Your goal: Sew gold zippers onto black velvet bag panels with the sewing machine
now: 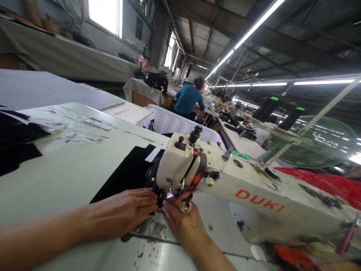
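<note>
Some black cloth point(121, 177) lies under the left hand point(128, 207), right hand point(184, 225) beside; whether fingers clamp it, I cannot tell; probably light, limp, best held near edges

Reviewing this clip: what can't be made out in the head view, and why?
All in the head view:
- Stitching point: hidden by the sewing machine and hands.
- Whether the right hand pinches the black cloth: too small and dark at the fingertips.
- Full outline of the dark pieces: cut off by the left edge.
- Much of the white bin: behind the machine.
</note>
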`<state>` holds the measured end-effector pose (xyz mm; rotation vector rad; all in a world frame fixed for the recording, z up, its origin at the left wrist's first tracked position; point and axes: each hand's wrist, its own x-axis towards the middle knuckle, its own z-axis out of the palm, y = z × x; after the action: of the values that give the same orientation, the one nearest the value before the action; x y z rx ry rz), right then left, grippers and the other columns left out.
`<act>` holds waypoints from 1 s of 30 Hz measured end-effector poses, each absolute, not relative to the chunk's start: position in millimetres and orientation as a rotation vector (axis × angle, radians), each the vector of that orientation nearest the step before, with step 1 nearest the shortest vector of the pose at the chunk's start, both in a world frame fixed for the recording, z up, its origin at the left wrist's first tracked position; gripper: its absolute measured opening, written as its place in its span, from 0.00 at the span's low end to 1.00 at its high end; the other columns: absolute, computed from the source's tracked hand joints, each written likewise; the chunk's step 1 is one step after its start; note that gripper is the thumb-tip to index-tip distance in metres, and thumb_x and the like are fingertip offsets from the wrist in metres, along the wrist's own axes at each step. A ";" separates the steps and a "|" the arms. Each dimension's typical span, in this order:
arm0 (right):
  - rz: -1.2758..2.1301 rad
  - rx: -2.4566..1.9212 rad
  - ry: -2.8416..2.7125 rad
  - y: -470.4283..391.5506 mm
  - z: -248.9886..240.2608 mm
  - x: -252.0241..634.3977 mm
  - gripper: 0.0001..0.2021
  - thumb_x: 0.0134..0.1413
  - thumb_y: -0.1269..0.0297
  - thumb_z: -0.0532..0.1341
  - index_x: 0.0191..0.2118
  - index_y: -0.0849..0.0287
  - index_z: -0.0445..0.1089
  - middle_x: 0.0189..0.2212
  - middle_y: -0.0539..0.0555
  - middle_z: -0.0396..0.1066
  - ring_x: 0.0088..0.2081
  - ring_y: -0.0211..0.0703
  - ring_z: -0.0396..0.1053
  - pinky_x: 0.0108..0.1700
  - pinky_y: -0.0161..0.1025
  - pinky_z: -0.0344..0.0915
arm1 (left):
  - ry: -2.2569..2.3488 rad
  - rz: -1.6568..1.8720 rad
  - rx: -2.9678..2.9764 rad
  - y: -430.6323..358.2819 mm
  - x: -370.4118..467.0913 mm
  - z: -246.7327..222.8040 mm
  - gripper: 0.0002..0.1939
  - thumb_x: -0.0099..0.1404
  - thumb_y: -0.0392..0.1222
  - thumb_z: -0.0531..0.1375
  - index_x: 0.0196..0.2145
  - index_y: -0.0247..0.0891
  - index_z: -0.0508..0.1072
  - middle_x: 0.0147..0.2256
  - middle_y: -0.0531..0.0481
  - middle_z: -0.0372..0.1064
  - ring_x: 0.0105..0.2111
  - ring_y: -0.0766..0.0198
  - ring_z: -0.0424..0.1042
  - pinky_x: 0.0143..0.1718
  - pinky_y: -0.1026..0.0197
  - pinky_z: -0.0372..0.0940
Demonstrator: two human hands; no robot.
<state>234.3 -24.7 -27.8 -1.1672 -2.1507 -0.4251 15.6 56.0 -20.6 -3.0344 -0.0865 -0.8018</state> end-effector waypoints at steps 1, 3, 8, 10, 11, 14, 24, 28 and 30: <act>-0.428 -1.170 -2.145 -25.0 -27.8 235.0 0.10 0.71 0.68 0.56 0.43 0.56 0.76 0.39 0.52 0.81 0.38 0.43 0.77 0.43 0.39 0.73 | -0.108 -0.780 -3.060 56.6 15.4 -20.1 0.18 0.77 0.33 0.48 0.52 0.38 0.76 0.49 0.46 0.79 0.54 0.60 0.74 0.64 0.60 0.61; -0.437 -1.179 -2.147 -25.4 -27.6 236.5 0.10 0.71 0.68 0.56 0.43 0.56 0.76 0.39 0.52 0.81 0.37 0.44 0.77 0.40 0.40 0.73 | -0.144 -0.757 -3.115 57.4 15.1 -18.8 0.17 0.77 0.33 0.49 0.55 0.37 0.74 0.50 0.45 0.78 0.54 0.59 0.74 0.64 0.59 0.62; -0.441 -1.196 -2.168 -26.0 -26.9 239.5 0.08 0.68 0.68 0.59 0.45 0.56 0.76 0.39 0.51 0.81 0.36 0.46 0.77 0.39 0.41 0.72 | -0.236 -0.783 -3.199 59.2 15.2 -14.0 0.16 0.77 0.36 0.51 0.55 0.38 0.73 0.51 0.45 0.77 0.55 0.58 0.73 0.63 0.59 0.63; -0.438 -1.204 -2.159 -26.2 -27.3 239.7 0.07 0.68 0.68 0.60 0.44 0.56 0.77 0.38 0.51 0.81 0.36 0.47 0.77 0.39 0.42 0.72 | -0.246 -0.753 -3.208 60.4 15.5 -13.3 0.14 0.76 0.36 0.52 0.53 0.37 0.74 0.51 0.45 0.77 0.55 0.58 0.73 0.64 0.59 0.61; -0.434 -1.209 -2.154 -26.2 -27.6 239.7 0.07 0.68 0.68 0.60 0.43 0.55 0.77 0.38 0.51 0.81 0.36 0.47 0.77 0.39 0.42 0.72 | -0.252 -0.736 -3.206 61.1 15.5 -13.4 0.14 0.77 0.37 0.52 0.52 0.37 0.75 0.50 0.44 0.76 0.55 0.58 0.72 0.65 0.59 0.60; -0.432 -1.216 -2.139 -25.8 -28.4 239.5 0.08 0.68 0.67 0.59 0.43 0.55 0.77 0.37 0.51 0.81 0.35 0.47 0.76 0.39 0.42 0.72 | -0.264 -0.741 -3.191 62.7 15.5 -15.2 0.14 0.77 0.38 0.52 0.52 0.36 0.75 0.51 0.44 0.76 0.56 0.58 0.71 0.66 0.59 0.59; -0.457 -1.232 -2.147 -26.4 -30.9 239.2 0.07 0.66 0.69 0.61 0.43 0.56 0.78 0.35 0.52 0.80 0.36 0.46 0.77 0.40 0.40 0.72 | -0.288 -0.638 -3.145 66.1 12.9 -13.5 0.17 0.75 0.38 0.56 0.59 0.33 0.72 0.58 0.43 0.73 0.60 0.56 0.69 0.68 0.58 0.56; -0.414 -1.248 -2.115 -26.1 -32.2 239.4 0.09 0.68 0.68 0.59 0.43 0.55 0.78 0.36 0.52 0.80 0.36 0.45 0.76 0.41 0.40 0.73 | -0.303 -0.614 -3.175 66.4 11.6 -14.6 0.19 0.75 0.38 0.57 0.61 0.32 0.70 0.59 0.42 0.71 0.61 0.54 0.68 0.67 0.56 0.57; -0.396 -1.243 -2.112 -25.4 -32.2 239.7 0.09 0.68 0.67 0.58 0.44 0.55 0.78 0.37 0.52 0.81 0.37 0.46 0.77 0.41 0.40 0.73 | -0.326 -0.617 -3.200 65.8 11.5 -14.2 0.19 0.75 0.39 0.57 0.60 0.33 0.70 0.59 0.42 0.72 0.61 0.55 0.68 0.67 0.56 0.58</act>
<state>239.7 -25.4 -32.2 -1.2434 -2.1124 -0.3957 11.5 65.8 -14.2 -3.2003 -0.3260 -0.6165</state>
